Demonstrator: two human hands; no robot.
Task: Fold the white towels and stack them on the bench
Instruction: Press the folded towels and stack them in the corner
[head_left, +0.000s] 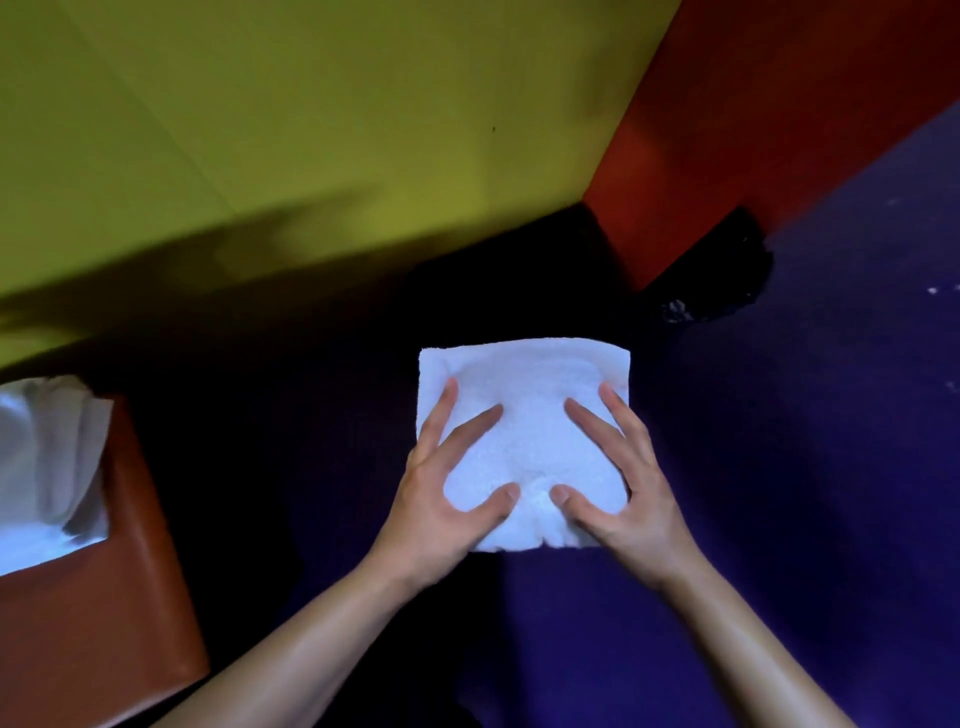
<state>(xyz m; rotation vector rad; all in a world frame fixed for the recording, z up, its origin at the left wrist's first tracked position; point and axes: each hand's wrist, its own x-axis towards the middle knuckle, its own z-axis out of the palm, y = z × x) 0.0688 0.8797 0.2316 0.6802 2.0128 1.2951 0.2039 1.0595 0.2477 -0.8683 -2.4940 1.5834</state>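
A white towel (524, 379), folded into a square, lies flat on the dark purple surface (779, 467) in the middle of the view. My left hand (441, 499) presses flat on its left half with fingers spread. My right hand (618, 493) presses flat on its right half, fingers spread too. The thumbs nearly meet near the towel's near edge. More white towels (47, 467) lie bunched at the far left on a brown bench (104, 597).
A yellow-green wall (311, 130) rises behind, and a red wall (753, 130) meets it at the right. A black crumpled object (722, 280) sits at the foot of the red wall. Deep shadow covers the surface to the left of the towel.
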